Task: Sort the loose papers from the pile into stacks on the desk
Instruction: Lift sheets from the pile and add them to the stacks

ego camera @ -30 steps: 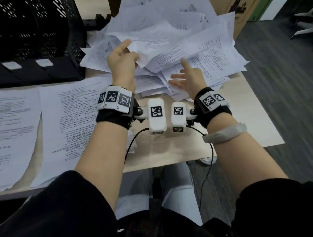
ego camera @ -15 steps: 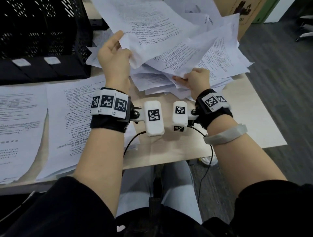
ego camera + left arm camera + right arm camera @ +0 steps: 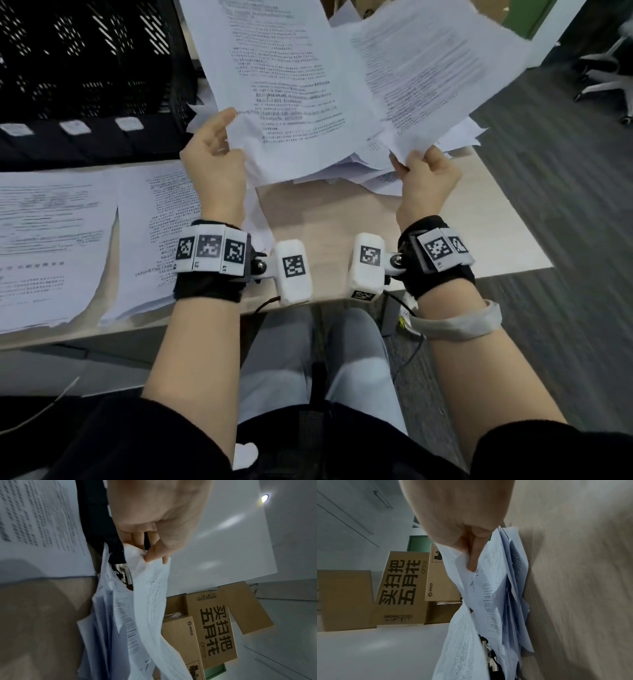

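While both hands were raised, left hand (image 3: 214, 161) pinched one sheet (image 3: 281, 85), right hand (image 3: 426, 176) another sheet (image 3: 431, 65), each grip on a lower corner (probably for reading); pile (image 3: 346, 169) lay on desk (image 3: 329, 212) beneath.

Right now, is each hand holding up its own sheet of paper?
Yes: the left hand grips one printed sheet and the right hand pinches another sheet, both lifted above the pile.
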